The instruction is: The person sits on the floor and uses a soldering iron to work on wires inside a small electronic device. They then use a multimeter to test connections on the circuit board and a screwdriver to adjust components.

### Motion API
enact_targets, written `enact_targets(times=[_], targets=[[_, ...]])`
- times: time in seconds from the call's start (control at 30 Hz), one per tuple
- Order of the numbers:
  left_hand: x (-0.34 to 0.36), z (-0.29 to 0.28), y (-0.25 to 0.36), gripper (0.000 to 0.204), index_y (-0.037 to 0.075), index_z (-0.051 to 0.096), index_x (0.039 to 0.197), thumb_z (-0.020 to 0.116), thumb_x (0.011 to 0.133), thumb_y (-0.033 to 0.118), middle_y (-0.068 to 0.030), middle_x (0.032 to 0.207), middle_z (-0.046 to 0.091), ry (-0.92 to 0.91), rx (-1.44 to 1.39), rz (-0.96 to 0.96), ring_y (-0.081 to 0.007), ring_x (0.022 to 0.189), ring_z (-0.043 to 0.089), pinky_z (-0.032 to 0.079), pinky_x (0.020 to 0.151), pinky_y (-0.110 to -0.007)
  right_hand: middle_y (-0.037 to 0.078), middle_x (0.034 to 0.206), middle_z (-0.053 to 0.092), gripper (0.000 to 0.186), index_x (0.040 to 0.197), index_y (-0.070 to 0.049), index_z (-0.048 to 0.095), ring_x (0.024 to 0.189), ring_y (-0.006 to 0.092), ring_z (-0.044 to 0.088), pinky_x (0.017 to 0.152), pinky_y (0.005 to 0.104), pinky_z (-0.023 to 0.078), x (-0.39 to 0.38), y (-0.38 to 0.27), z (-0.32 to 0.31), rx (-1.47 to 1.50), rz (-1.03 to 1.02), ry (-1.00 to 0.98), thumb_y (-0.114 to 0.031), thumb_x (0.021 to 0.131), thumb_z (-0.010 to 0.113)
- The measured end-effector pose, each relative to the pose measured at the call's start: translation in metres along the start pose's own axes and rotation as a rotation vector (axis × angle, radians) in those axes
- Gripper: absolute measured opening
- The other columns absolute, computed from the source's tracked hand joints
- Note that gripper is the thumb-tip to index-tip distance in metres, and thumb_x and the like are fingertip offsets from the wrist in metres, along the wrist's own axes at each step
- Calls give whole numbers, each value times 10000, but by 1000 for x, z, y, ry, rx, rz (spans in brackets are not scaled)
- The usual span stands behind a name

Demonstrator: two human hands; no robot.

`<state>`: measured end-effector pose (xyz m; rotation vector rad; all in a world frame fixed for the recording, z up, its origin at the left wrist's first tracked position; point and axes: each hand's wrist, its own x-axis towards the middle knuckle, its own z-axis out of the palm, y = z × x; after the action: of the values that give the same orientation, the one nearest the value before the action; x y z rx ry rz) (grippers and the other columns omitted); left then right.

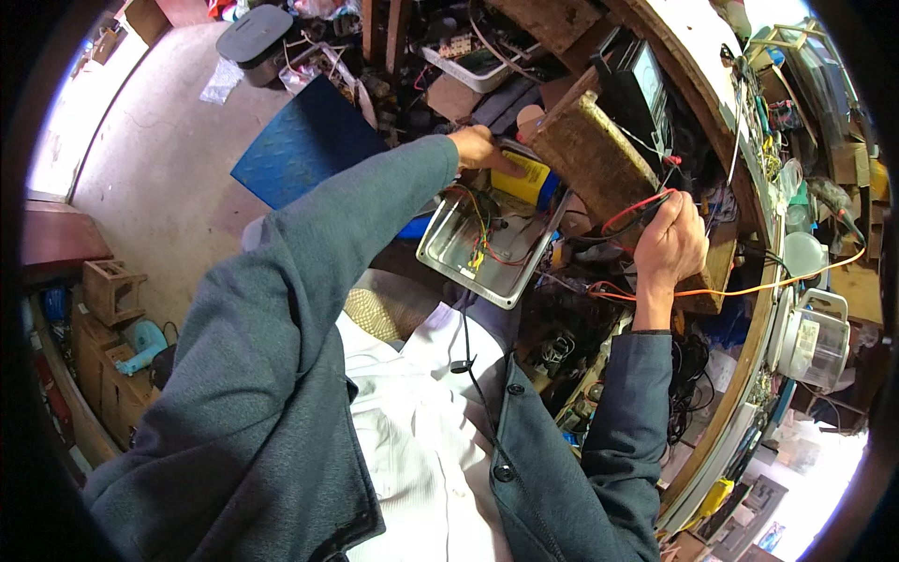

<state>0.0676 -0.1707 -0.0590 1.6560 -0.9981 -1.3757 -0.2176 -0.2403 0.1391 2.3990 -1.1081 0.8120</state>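
A shallow metal housing (448, 265) lies tilted over my lap, with thin red, yellow and dark wires inside. At its far end sits a yellow block with blue ends (530, 180), which looks like a battery pack. My left hand (479, 150) reaches across to that end, a finger or thumb pressed against the yellow block; its other fingers are partly hidden. To the right, my right hand (672, 242) is closed in a pinch on red and black leads (637, 205). Their far ends are partly lost in the clutter.
A worn wooden box (592, 140) stands just beyond the housing, beside a dark device with a screen (646, 89). An orange cable (749, 289) runs right to the cluttered bench edge. At left are a blue panel (304, 142) and a grey lidded bin (255, 36) on the floor.
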Motion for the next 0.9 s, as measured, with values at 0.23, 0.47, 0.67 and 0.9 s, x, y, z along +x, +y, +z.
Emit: enact_targets(times=[0.23, 0.47, 0.67, 0.9], targets=[[-71, -4, 35, 645, -63, 655, 1338, 883, 858, 302, -168, 1213, 738, 147, -35, 11, -213, 1040, 685, 524, 918, -342, 58, 863, 695, 367, 926, -139, 691, 823, 302, 661, 709, 449, 459, -1, 4, 1, 9, -1, 13, -339, 1084, 427], [-138, -48, -79, 798, -109, 508, 1470, 788, 924, 402, -260, 1462, 583, 643, -269, -87, -289, 1343, 570, 429, 1138, -387, 56, 863, 699, 369, 924, -134, 694, 831, 300, 663, 715, 449, 464, -3, 4, 2, 4, 13, 45, -345, 1080, 434], [-182, -31, -147, 1044, -111, 72, 1622, 710, 987, 418, -363, 1669, 187, 556, -1110, -560, -479, 1500, 331, 327, 1217, -576, 54, 873, 715, 366, 936, -139, 703, 839, 299, 671, 718, 455, 473, -1, 4, 5, -20, 15, 36, -342, 1076, 433], [-177, 6, -134, 461, -133, 406, 1353, 580, 1058, 175, -305, 1335, 611, 259, -1487, -277, -486, 1250, 618, 542, 1082, -560, 97, 894, 725, 402, 948, -135, 695, 876, 348, 685, 736, 509, 491, -5, 8, 0, -33, 33, 3, -382, 1084, 407]])
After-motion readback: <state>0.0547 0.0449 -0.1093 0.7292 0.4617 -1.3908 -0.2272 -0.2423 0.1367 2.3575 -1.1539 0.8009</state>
